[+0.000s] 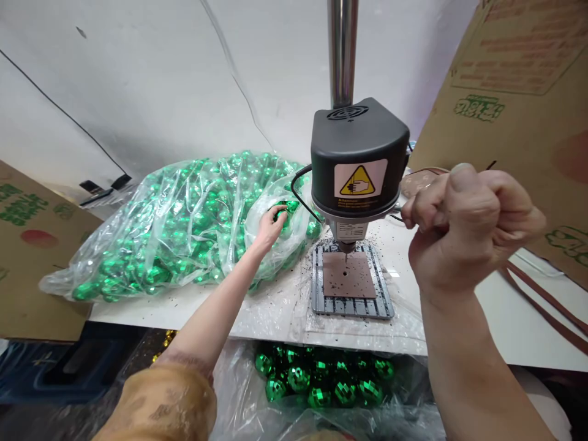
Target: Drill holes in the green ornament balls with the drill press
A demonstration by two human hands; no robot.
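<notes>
At the mouth of a clear plastic bag [211,184] full of shiny green mirror balls, my left hand [272,225] curls its fingers round one green ball [278,215], partly hidden by the fingers. My right hand [473,226] is raised in a fist at the right side of a black bench drill press [358,141], closed on its lever, most of which the fingers hide. Below the drill bit, a brown square board [361,285] with a small dark hole lies on the slotted grey metal base [353,309]. Nothing sits on the hole.
Dark shavings litter the white table [271,312] around the base. Below the table's front edge, an open clear bag [239,373] holds several green faceted balls [298,378]. Cardboard boxes stand at the left [41,245] and right [519,135]. A brown strap [542,300] lies at the right.
</notes>
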